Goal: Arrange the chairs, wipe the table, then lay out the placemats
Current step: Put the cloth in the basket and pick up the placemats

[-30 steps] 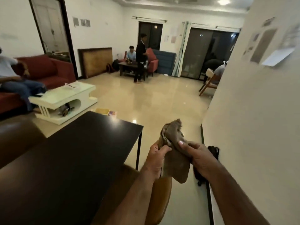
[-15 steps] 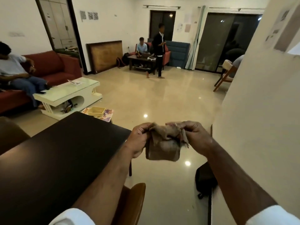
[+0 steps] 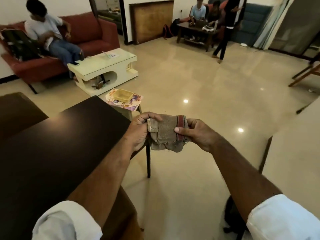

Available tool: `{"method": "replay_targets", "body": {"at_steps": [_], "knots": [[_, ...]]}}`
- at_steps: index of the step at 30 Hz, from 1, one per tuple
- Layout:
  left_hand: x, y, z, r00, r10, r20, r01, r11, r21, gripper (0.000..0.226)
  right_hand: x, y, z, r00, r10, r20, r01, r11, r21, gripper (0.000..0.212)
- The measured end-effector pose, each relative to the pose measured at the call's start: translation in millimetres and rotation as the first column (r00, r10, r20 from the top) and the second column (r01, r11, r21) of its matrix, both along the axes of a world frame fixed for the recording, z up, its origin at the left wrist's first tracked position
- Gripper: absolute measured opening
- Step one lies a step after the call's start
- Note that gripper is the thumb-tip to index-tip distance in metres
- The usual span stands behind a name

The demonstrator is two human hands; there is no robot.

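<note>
A worn brown cloth (image 3: 167, 134) with a red stripe is stretched between both hands, just off the right edge of the dark table (image 3: 57, 144). My left hand (image 3: 140, 132) grips its left end, fingers curled over the top. My right hand (image 3: 197, 134) pinches the right end, thumb pressed on the front. A brown chair (image 3: 121, 213) stands tucked under the table's near corner, partly hidden by my left forearm. A second brown chair back (image 3: 17, 111) shows at the table's far left. Floral placemats (image 3: 124, 101) lie on a stool beyond the table.
A yellow tray (image 3: 122, 95) sits on the placemats. A cream coffee table (image 3: 103, 66) and red sofa (image 3: 90, 33) with a seated person stand at left. A white wall (image 3: 294, 144) is close on my right, a dark bag (image 3: 232, 220) at its foot. More people gather at the far table.
My view has tilted downward and nearer. Both hands have spread the bunched cloth out flat between them, so its red stripe now shows.
</note>
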State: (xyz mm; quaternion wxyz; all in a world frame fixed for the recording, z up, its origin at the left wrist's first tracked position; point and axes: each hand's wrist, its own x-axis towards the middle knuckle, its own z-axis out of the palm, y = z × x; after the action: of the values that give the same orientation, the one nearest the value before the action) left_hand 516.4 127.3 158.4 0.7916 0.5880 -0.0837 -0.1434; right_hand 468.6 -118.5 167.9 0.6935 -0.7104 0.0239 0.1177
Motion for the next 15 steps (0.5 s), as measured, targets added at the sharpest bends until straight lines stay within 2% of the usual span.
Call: {"method": "replay_targets", "body": {"at_steps": [2,5,7,10,12,15], "knots": [[28,-5,-5,0.991,0.028,-0.128,-0.042,0.993,-0.106,0.036,43,-6,3,1.000,-0.010,-0.007,0.010,0.999,0.053,0.060],[68,-15,-23,0.947,-0.018,-0.320,-0.076,0.957,-0.280,0.060,104,-17,2,0.999,0.027,0.028,-0.029,0.998,0.053,0.039],[96,-30,-29,0.943,-0.023,-0.333,-0.046,0.979,-0.199,0.066,147,-32,-4,0.993,0.083,0.080,-0.084,0.996,0.003,0.031],[139,-58,-30,0.953,0.117,-0.278,-0.103,0.993,0.064,0.055,210,-59,-17,0.972,0.176,0.154,-0.160,0.981,-0.109,0.033],[172,-79,-37,0.934,0.217,-0.283,-0.194,0.975,0.105,0.053,254,-81,-27,0.966,0.215,0.146,-0.196,0.971,-0.135,0.037],[223,-107,-37,0.915,0.306,-0.261,-0.275,0.950,0.148,0.048,320,-106,-41,0.976,0.211,0.054,-0.203,0.971,-0.129,0.045]]}}
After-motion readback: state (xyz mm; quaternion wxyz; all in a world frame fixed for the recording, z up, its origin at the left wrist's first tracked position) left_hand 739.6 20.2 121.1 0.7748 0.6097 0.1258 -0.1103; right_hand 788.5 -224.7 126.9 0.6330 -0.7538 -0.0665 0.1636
